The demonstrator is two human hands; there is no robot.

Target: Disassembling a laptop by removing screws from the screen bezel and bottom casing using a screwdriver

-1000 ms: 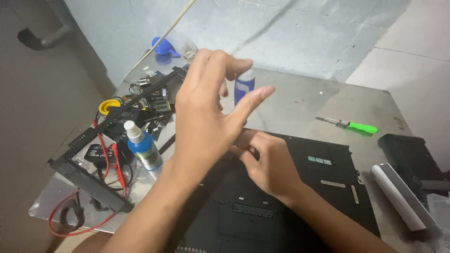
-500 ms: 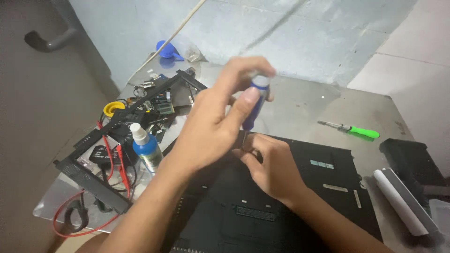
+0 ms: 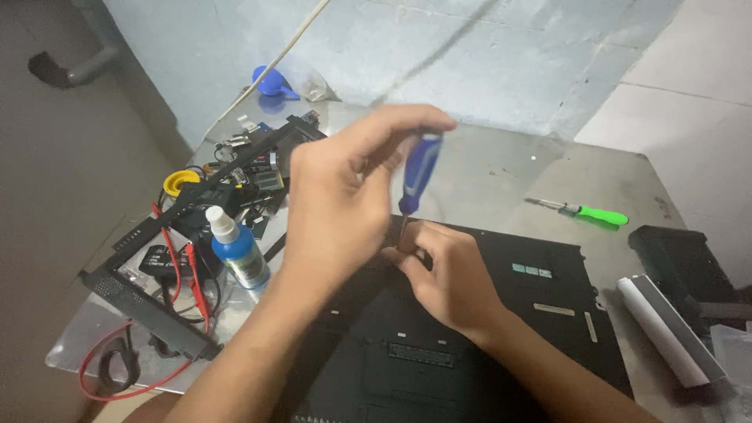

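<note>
Left hand (image 3: 345,196) pinching top of blue screwdriver (image 3: 419,171) (standing upright), right hand (image 3: 446,274) pinched round its thin shaft, tip on black laptop (image 3: 501,329) by table's near edge, green screwdriver (image 3: 583,212) toward far right corner

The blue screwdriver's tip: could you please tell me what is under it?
The blue screwdriver stands upright over the black laptop base. The right hand covers its tip, so no screw is visible.

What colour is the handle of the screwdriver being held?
Blue, on the screwdriver in the left hand; head view.
</note>
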